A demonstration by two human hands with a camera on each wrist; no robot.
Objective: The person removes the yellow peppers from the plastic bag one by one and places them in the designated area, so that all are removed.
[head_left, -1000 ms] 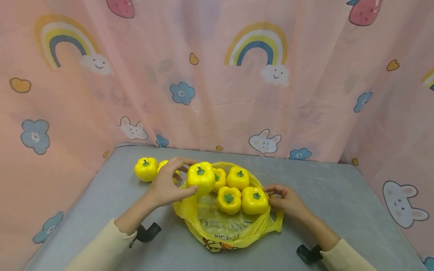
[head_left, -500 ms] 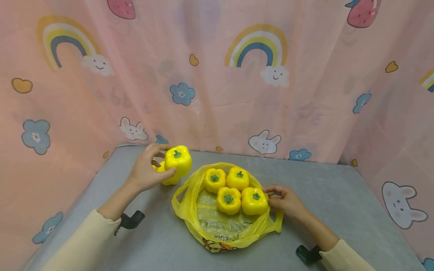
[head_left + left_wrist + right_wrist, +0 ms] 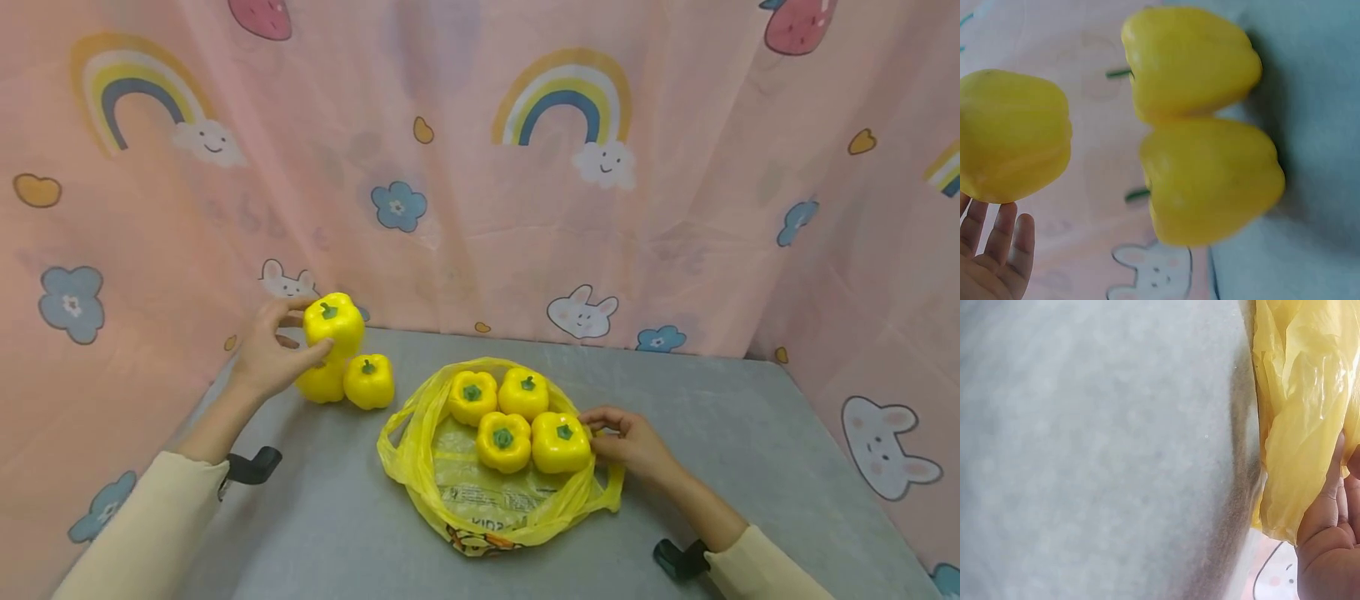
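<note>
My left hand (image 3: 268, 357) grips a yellow bell pepper (image 3: 339, 323) by its sides, thumb toward me, raised at the back left of the table. Behind and below it stands a second bell pepper (image 3: 322, 385), partly covered in the head view, beside a third pepper (image 3: 370, 385). The left wrist view has the held pepper (image 3: 1013, 134) apart from this upright pair. Right of them lies a yellow plastic bag (image 3: 420, 467), mouth spread wide, with several bell peppers (image 3: 503, 442) inside. My right hand (image 3: 633, 446) holds the bag's right rim between thumb and fingers.
A grey table (image 3: 315, 533) carries everything. Pink patterned curtain (image 3: 480, 242) rises along its back and both sides. A black wrist mount (image 3: 255, 465) hangs off the left wrist, and a similar mount (image 3: 678, 560) off the right.
My left hand has carried the bell pepper from over the bag's left side leftward to above the table peppers. The right hand stays at the bag's rim.
</note>
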